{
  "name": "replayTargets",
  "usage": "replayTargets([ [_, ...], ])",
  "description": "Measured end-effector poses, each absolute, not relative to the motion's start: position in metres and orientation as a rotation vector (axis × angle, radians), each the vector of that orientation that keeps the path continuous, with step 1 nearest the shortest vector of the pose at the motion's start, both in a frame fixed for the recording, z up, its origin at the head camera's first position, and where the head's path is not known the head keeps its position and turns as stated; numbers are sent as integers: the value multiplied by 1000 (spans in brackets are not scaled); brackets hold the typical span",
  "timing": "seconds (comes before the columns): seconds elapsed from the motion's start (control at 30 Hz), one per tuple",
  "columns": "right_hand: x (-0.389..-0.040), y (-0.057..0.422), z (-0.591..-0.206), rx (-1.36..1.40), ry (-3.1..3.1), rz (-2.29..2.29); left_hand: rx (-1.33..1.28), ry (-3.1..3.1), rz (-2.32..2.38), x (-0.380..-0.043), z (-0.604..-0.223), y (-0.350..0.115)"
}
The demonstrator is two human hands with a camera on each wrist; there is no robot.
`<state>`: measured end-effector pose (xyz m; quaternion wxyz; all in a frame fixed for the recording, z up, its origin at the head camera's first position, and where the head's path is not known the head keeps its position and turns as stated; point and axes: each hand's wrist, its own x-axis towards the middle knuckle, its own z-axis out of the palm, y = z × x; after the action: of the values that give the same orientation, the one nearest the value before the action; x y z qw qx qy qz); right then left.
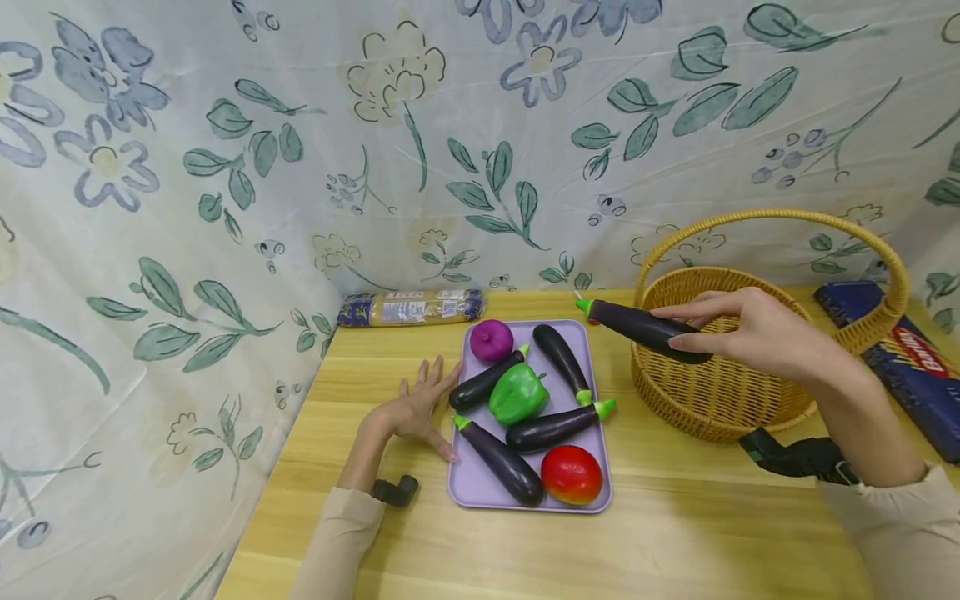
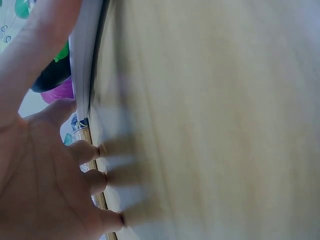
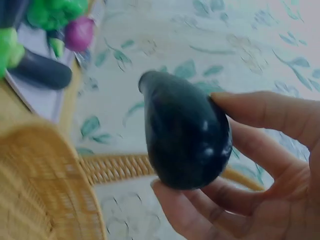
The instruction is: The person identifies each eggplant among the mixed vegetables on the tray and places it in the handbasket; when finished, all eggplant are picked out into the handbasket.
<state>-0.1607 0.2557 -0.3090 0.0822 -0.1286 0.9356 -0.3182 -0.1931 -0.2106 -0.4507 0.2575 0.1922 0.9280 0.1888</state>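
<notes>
Eggplant (image 1: pixel 628 323), right of frame, pinched in right hand (image 1: pixel 753 333)! Probably light, stiff, slick; best gripped mid-body. Left hand (image 1: pixel 416 406): splayed, empty.

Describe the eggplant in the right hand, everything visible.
The eggplant is elongated, very dark purple to near black, smooth and glossy, with a bright green cap at its narrower end; the opposite end is thicker and rounded. Real or imitation: can't tell. The right hand grips it near the thick end. It is held aloft, cap pointing left in the head view, where it overlaps the left side of the wicker basket. No other contact is evident.
</notes>
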Motion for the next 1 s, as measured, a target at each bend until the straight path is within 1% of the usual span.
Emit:
replayTargets([
  [0.33, -165, 310, -301, -244, 2830, -786, 516, 2512, 512, -191, -450, -213],
  [0.63, -178, 349, -316, -225, 2819, -712, 501, 2516, 523, -191, -450, -214],
  [0.77, -184, 357, -321, -189, 2811, -708, 502, 2515, 526, -190, -450, -214],
  [1.0, -200, 356, -323, -90, 2800, -731, 514, 2519, 523, -191, -451, -213],
])
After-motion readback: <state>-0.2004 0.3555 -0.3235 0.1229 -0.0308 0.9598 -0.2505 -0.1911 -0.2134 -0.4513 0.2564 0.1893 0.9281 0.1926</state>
